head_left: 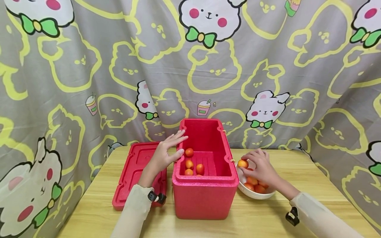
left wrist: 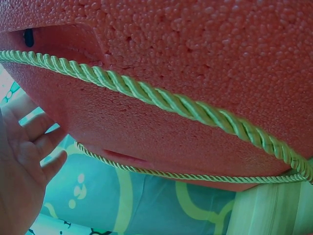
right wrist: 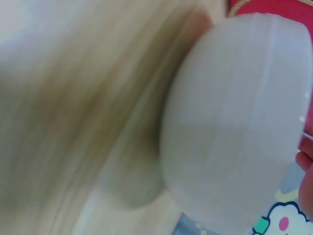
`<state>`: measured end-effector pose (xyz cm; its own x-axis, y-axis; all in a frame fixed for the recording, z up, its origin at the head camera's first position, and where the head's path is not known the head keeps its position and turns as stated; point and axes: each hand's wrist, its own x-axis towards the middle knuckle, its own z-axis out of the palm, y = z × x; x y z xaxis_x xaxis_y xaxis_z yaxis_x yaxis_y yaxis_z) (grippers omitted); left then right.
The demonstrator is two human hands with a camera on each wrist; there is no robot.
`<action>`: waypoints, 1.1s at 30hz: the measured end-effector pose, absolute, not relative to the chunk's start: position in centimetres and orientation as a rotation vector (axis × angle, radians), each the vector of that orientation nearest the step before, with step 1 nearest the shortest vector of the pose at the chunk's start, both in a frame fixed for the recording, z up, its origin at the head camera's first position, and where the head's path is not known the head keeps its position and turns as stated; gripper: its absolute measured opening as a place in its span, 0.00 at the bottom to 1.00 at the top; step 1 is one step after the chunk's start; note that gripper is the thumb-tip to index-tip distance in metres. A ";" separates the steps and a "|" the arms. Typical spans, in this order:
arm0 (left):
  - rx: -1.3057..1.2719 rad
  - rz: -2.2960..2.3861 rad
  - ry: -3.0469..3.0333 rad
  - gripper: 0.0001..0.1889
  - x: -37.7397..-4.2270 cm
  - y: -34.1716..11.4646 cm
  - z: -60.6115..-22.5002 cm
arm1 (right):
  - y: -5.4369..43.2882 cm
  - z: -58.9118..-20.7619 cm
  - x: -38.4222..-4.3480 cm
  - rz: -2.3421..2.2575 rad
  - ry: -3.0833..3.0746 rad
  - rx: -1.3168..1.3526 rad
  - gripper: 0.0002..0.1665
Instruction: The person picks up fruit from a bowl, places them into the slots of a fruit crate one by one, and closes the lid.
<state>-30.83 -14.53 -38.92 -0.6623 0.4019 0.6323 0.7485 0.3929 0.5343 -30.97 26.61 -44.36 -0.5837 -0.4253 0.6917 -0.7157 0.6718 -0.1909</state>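
An uncovered red foam box (head_left: 205, 200) stands on the table, with several small orange-red tomatoes (head_left: 200, 169) on its floor toward the left side. My left hand (head_left: 166, 150) is at the box's left rim with fingers extended; the left wrist view shows those fingers spread beside the box wall. At the right, my right hand (head_left: 262, 167) is over a white bowl (head_left: 259, 195) of tomatoes. It pinches one tomato (head_left: 242, 164) between thumb and fingers at the bowl's box-side rim. In the right wrist view the bowl's side (right wrist: 230, 122) hides most of that hand.
The red lid (head_left: 126, 185) lies flat on the wooden table (head_left: 101, 211), left of the box. Twisted gold cord (left wrist: 161, 98) runs along the box's side. Behind the table hangs a grey patterned curtain (head_left: 172, 76).
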 end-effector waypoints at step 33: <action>-0.996 -1.165 -2.251 0.30 -30.8 -14.6 -38.9 | 22.3 -32.6 -32.7 0.752 -2.116 0.828 0.24</action>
